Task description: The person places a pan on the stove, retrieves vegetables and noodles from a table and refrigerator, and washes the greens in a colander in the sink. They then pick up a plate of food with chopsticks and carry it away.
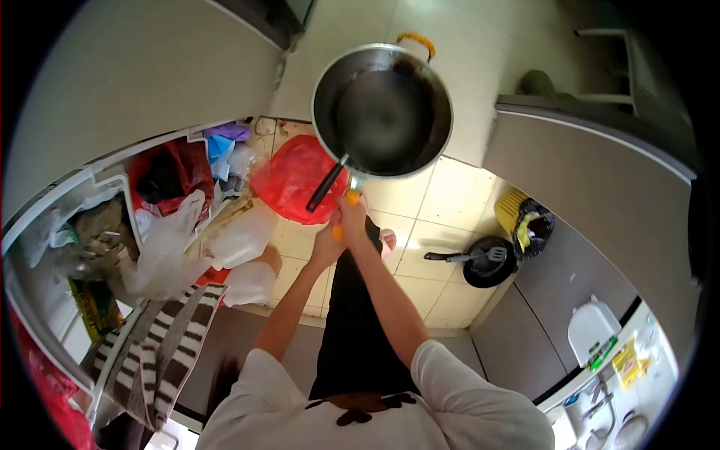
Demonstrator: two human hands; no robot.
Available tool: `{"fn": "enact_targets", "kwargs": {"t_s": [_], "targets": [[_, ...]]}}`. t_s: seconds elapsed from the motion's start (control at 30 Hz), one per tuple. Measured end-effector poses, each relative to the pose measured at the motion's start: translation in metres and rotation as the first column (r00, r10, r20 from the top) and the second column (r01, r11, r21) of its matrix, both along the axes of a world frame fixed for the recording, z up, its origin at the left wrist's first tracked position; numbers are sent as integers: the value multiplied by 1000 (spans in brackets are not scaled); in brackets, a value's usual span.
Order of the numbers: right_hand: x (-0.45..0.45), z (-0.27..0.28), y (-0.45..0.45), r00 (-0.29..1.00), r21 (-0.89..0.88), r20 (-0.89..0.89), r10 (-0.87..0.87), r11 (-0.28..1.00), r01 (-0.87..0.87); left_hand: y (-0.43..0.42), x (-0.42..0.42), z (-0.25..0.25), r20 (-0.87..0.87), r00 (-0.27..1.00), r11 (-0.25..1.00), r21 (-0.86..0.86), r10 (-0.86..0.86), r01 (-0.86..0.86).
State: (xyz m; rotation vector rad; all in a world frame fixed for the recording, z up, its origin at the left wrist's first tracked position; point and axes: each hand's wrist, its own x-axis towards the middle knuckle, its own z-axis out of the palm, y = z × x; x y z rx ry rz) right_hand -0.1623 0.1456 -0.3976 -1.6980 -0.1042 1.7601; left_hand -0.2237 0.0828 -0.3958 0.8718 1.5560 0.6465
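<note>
A large, deep dark wok (384,120) is held out in front of me above the tiled floor. It has a long yellow-orange handle (337,232) near me and a small orange loop handle (418,42) on the far rim. My left hand (328,244) is closed around the end of the long handle. Just ahead of it, my right hand (352,219) also wraps that handle. A utensil with a black handle (326,185) leans over the wok's near rim; its head is hard to make out inside. The wok's dark interior looks hazy.
A red plastic bag (296,184) lies left of the wok. Open drawers with plastic bags (169,240) and a striped cloth (161,352) stand at left. On the floor at right are a small black frying pan (480,279), a slotted spatula (454,257) and a yellow bin (510,208).
</note>
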Motion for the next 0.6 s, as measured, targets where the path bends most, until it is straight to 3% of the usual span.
{"fn": "enact_targets", "kwargs": {"t_s": [0.03,0.07,0.1,0.17,0.2,0.23,0.37,0.43,0.47,0.53,0.57,0.6], "targets": [[1,19,-21,999,-34,-28,-29,999,28,-21,-8,21,-32,991,976,-182,-132,124],[-1,61,-32,995,-75,-4,-102,992,101,-39,-11,41,-12,988,975,-167,-154,149],[0,70,-56,975,-122,-89,-203,974,191,-53,-14,66,-45,977,969,-144,-208,200],[1,131,-84,944,-188,-145,-295,945,267,-64,-21,142,-6,943,900,-301,-332,315],[3,158,-98,924,-210,-196,-327,935,286,-82,-25,162,-29,926,915,-170,-377,367],[6,183,-111,879,-250,-275,-389,912,325,-87,-27,194,-14,908,886,-225,-418,404],[13,269,-163,765,-271,-462,-449,893,360,-115,-46,280,7,814,800,-184,-580,571],[12,301,-182,592,-254,-673,-444,890,378,-111,-57,328,-95,683,689,-100,-724,717],[12,322,-188,568,-233,-679,-465,870,434,-108,-63,348,-108,637,645,-81,-763,760],[16,361,-192,482,-149,-810,-334,912,382,-94,-68,382,-87,561,562,19,-823,827],[18,372,-199,482,-93,-824,-297,910,403,-82,-62,408,-222,405,416,-2,-887,910],[22,382,-201,475,-65,-823,-312,882,466,-81,-63,408,-198,405,397,81,-893,914]]}}
